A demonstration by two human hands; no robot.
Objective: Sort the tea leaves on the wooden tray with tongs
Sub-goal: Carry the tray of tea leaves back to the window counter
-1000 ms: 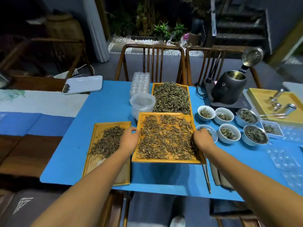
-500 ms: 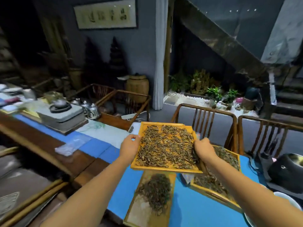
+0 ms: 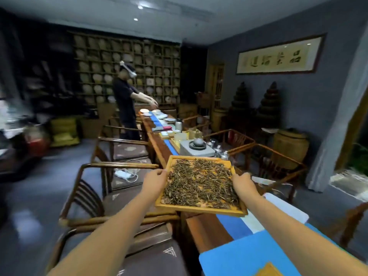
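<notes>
I hold a wooden tray in the air, level, above the long table's near end. Dry brown tea leaves cover most of its floor. My left hand grips the tray's left rim and my right hand grips its right rim. No tongs are in sight. A corner of another wooden tray shows at the bottom edge on the blue mat.
A long wooden table runs away from me, carrying a teapot on a grey stand and cups. Wooden chairs line its left side, more stand on the right. A person stands at the far end.
I lifted the tray off the blue mat and swung it left with my view. It now hangs over the long table's near end, and the other trays and bowls have left the view.
</notes>
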